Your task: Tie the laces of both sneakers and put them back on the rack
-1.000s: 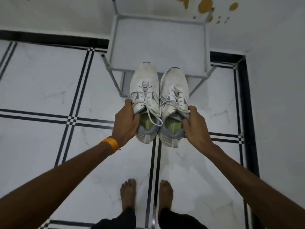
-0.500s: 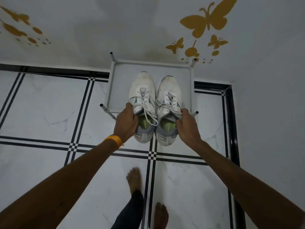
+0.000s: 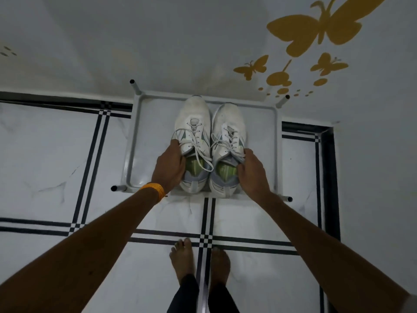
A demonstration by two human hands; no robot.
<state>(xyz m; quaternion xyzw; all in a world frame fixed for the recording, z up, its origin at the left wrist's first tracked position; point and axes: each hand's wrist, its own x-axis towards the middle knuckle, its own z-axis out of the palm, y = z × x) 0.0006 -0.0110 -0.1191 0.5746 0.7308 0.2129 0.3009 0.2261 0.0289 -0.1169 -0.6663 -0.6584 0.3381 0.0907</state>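
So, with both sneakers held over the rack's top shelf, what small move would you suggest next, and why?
Probably lower them a touch and let go. The left hand grips the left sneaker and the right hand the right sneaker, side by side, toes to the wall, within the rack frame. The laces appear tied, so only the release seems left.

A white wall (image 3: pixel 158 41) is seen at the top, decorated at its right with yellow butterfly stickers (image 3: pixel 316 35) and small yellow dots. A second plain wall (image 3: pixel 379 177) is met at the right, so a corner is formed. The floor (image 3: pixel 45 166) is laid with white marble-like tiles, crossed by paired black lines and edged by a black border (image 3: pixel 330 177) along both walls. The light is dim and even.
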